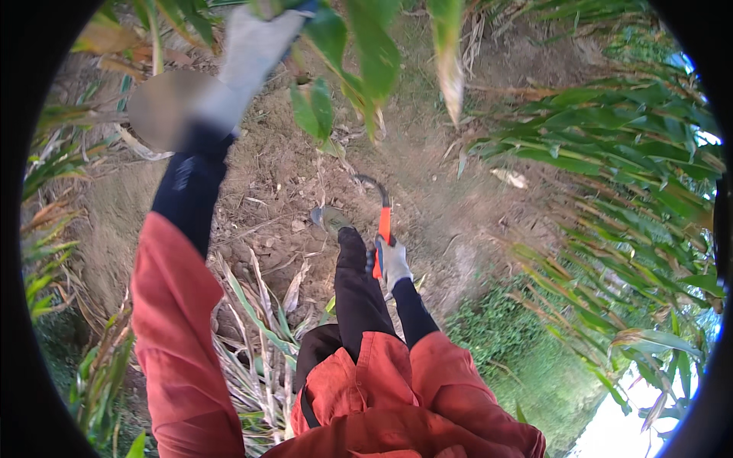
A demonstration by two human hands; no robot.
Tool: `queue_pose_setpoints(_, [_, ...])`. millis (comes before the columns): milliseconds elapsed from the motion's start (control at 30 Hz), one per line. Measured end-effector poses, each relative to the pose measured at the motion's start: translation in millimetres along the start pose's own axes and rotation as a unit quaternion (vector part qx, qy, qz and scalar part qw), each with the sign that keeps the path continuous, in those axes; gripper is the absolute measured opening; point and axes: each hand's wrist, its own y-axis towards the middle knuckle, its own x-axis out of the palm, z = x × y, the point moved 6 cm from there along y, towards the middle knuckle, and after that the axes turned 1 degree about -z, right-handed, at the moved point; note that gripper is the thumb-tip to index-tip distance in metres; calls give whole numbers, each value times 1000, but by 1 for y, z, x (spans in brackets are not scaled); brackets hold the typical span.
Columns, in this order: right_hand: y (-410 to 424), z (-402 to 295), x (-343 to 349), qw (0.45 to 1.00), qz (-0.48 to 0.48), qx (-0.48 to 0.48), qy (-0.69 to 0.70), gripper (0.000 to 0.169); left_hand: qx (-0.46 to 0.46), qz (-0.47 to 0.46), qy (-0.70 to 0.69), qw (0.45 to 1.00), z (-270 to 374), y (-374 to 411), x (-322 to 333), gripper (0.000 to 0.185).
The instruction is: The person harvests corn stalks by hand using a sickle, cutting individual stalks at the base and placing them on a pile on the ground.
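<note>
My left hand (260,43), in a white and blue work glove, reaches up to the top edge of the view among green corn leaves (372,51). Its fingertips are cut off by the edge, and its grip on the plant cannot be made out. Low in front of my leg, my right hand (394,260), gloved alike, is closed around the orange handle of a sickle (385,224). The dark curved blade (372,182) points away from me and hooks left, just over the soil.
Dry corn stalks and leaves (269,366) lie in a heap by my left side. Dense standing corn (618,137) lines the right. My shoe (332,217) rests on bare soil (269,189). A pale corn husk or ear (509,178) lies further right; low green weeds (498,320) grow nearby.
</note>
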Motion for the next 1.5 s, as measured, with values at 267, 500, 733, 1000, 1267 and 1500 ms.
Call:
queue_pose_setpoints(267, [115,-15,66,981,7,-68,182,1,128,9,45,991,-80,-33,-101,23])
queue_pose_setpoints(500, [179,4,118,978,-10,-13,210,6,17,87,135,987,-126,-91,-200,24])
queue_pose_setpoints(733, [241,6,121,999,32,13,29,2,-23,114,195,974,-136,-110,-238,24])
queue_pose_setpoints(1000, [222,12,130,992,-6,-27,120,7,-61,103,214,970,-159,-122,-258,25])
queue_pose_setpoints(1267, [62,111,99,971,72,157,165,5,-218,198,149,944,-225,-270,-314,25])
queue_pose_setpoints(1500, [56,90,167,929,-182,243,212,14,-452,217,145,853,-248,-532,-206,26])
